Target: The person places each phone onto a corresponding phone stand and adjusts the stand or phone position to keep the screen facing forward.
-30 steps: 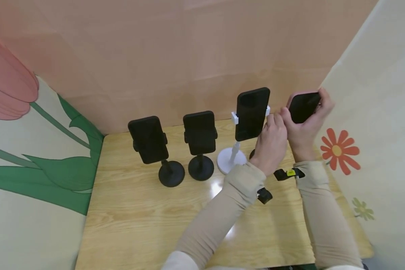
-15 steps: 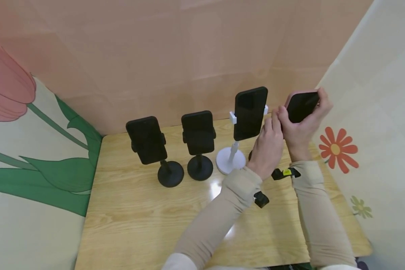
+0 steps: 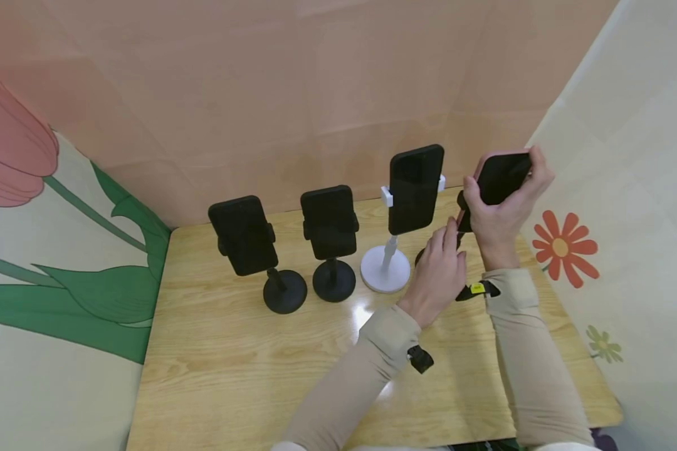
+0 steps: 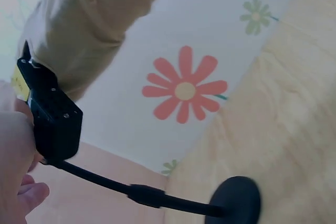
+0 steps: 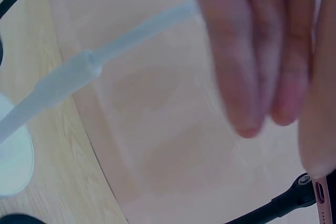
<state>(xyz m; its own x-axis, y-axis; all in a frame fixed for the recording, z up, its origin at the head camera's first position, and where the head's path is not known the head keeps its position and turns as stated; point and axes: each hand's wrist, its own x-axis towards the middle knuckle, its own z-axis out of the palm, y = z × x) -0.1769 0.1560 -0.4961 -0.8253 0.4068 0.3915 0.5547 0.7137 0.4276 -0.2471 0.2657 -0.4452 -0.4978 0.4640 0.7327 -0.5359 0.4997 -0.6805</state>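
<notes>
My right hand (image 3: 504, 219) grips a pink-cased phone (image 3: 499, 181) with a black screen, thumb along its left side and fingers over its right edge. A black clamp part (image 3: 461, 200) of a stand shows beside the phone's left edge; how they join is hidden. Below it my left hand (image 3: 435, 272) has its fingers loosely extended near the phone's lower end. In the right wrist view a finger (image 5: 320, 145) appears to touch the phone's port edge (image 5: 321, 198), and other fingers (image 5: 236, 77) hang apart from it. The stand's black base (image 4: 239, 200) rests on the table.
To the left, a black phone (image 3: 416, 188) sits in a white stand (image 3: 385, 269). Farther left, two more black phones (image 3: 330, 222) (image 3: 244, 235) sit in black stands. A pink wall (image 3: 259, 100) stands behind the wooden table (image 3: 231, 363), and a flowered wall (image 3: 598, 188) borders its right.
My left hand has moved down and away from the phone's left side, its fingers loosening, so the clamp part and the phone's lower end now show. My right hand keeps its grip.
</notes>
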